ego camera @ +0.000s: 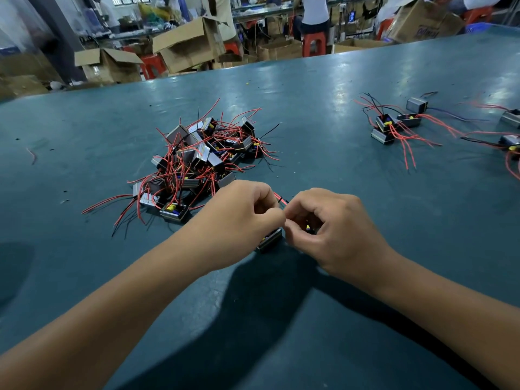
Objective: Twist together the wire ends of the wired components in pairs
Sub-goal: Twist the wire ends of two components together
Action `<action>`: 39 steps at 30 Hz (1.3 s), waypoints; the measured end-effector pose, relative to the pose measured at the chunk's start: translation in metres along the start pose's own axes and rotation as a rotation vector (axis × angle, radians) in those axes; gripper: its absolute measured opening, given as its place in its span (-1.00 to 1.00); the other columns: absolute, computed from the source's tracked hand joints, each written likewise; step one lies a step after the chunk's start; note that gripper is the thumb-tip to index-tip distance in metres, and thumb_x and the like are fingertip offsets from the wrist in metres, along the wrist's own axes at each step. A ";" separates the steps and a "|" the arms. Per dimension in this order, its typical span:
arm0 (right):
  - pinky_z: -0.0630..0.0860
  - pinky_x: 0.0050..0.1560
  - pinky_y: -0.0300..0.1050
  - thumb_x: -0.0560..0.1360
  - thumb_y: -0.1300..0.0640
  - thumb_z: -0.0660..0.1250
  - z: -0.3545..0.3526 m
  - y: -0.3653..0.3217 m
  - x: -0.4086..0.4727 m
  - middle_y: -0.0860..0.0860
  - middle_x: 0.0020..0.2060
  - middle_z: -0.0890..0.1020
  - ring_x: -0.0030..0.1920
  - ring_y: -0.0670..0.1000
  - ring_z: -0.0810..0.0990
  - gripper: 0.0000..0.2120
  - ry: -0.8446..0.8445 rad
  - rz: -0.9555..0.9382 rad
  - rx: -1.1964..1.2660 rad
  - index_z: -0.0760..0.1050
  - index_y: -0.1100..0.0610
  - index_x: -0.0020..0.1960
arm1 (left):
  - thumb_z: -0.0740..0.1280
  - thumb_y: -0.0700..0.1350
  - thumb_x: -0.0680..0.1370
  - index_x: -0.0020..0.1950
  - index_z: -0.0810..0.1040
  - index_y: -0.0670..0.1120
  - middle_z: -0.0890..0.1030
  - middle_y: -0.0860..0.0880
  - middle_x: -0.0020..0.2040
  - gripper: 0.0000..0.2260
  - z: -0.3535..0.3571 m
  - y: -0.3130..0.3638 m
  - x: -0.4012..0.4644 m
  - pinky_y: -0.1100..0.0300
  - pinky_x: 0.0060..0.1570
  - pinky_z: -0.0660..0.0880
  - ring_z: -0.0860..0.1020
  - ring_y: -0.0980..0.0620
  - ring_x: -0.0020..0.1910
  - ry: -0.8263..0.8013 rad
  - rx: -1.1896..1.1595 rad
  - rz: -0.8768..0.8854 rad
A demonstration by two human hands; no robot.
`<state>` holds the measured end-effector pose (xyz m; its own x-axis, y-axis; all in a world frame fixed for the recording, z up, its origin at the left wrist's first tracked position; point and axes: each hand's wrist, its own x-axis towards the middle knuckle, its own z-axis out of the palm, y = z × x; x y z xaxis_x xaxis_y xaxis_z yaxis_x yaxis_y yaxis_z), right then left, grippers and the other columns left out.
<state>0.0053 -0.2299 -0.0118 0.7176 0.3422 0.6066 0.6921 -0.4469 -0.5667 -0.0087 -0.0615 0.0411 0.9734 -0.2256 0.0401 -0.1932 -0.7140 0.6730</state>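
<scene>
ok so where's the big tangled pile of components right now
In the head view, the pile lies on the green table, left of centre, just beyond the left hand and well left of the smaller group.

One view only — a wide-angle camera worn on the head, looking forward and down along both forearms. It sits close over the teal counter [323, 88], whose far edge curves — the workshop lies beyond.

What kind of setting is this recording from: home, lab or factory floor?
Most likely a factory assembly floor. A pile of wired components sits on a long green worktable, open cardboard boxes crowd the floor behind, and other workers sit on red stools at benches.
</scene>
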 end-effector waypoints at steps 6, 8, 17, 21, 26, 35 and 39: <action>0.45 -0.27 -0.15 0.41 0.23 0.42 0.000 0.001 0.000 -0.07 -0.36 0.57 -0.33 -0.07 0.49 -0.94 -0.008 0.005 0.007 0.58 0.15 -0.23 | 0.35 -0.17 0.45 -0.28 0.57 -0.02 0.54 0.10 -0.46 -0.88 0.000 -0.003 -0.001 0.33 -0.46 0.32 0.41 0.19 -0.51 0.073 0.138 0.101; 0.42 -0.27 -0.21 0.40 0.22 0.41 0.000 0.001 0.000 -0.08 -0.37 0.56 -0.33 -0.07 0.47 -0.96 -0.003 0.010 0.004 0.57 0.15 -0.23 | 0.36 -0.18 0.45 -0.26 0.57 -0.02 0.54 0.13 -0.44 -0.89 0.000 -0.003 -0.001 0.30 -0.42 0.36 0.44 0.16 -0.45 0.098 0.196 0.163; 0.30 -0.29 -0.36 0.41 0.26 0.44 -0.001 0.003 0.001 -0.14 -0.42 0.47 -0.38 -0.15 0.40 -0.90 -0.025 0.027 0.036 0.56 0.17 -0.25 | 0.41 -0.34 0.48 -0.14 0.57 -0.26 0.52 -0.15 -0.23 -0.96 -0.017 -0.017 0.007 -0.01 -0.40 0.48 0.45 -0.11 -0.31 0.031 0.784 0.895; 0.34 -0.30 -0.32 0.41 0.26 0.43 0.000 0.005 0.001 -0.10 -0.42 0.53 -0.38 -0.09 0.45 -0.90 -0.003 0.069 0.079 0.56 0.14 -0.25 | 0.38 -0.30 0.53 -0.07 0.59 -0.24 0.55 -0.11 -0.17 -0.99 -0.015 -0.024 0.008 0.02 -0.31 0.51 0.46 -0.01 -0.25 0.081 0.704 0.859; 0.39 -0.31 -0.30 0.42 0.18 0.41 0.000 0.006 0.000 -0.10 -0.41 0.56 -0.36 -0.08 0.51 -0.92 -0.008 0.108 0.123 0.56 0.08 -0.24 | 0.43 -0.18 0.52 -0.07 0.59 -0.05 0.60 0.14 -0.25 -0.94 0.004 -0.035 -0.002 0.17 -0.27 0.50 0.53 0.11 -0.33 0.106 -0.036 0.308; 0.37 -0.30 -0.37 0.44 0.24 0.45 -0.003 0.009 0.001 -0.15 -0.43 0.56 -0.40 -0.15 0.50 -0.89 -0.038 0.136 0.162 0.59 0.09 -0.22 | 0.50 -0.14 0.52 -0.15 0.63 0.02 0.53 0.21 -0.29 -0.90 0.020 -0.046 0.000 0.39 -0.32 0.31 0.42 0.18 -0.39 0.173 -0.050 0.264; 0.36 -0.29 -0.39 0.45 0.27 0.46 -0.004 0.010 0.001 -0.17 -0.45 0.55 -0.41 -0.15 0.50 -0.88 -0.055 0.141 0.163 0.59 0.10 -0.22 | 0.49 -0.12 0.52 -0.15 0.63 0.01 0.53 0.16 -0.30 -0.91 0.019 -0.052 0.001 0.33 -0.33 0.33 0.41 0.17 -0.38 0.166 -0.068 0.260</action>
<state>0.0127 -0.2371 -0.0143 0.8083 0.3322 0.4861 0.5847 -0.3560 -0.7290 0.0000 -0.0365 -0.0079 0.9002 -0.2798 0.3337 -0.4353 -0.5994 0.6717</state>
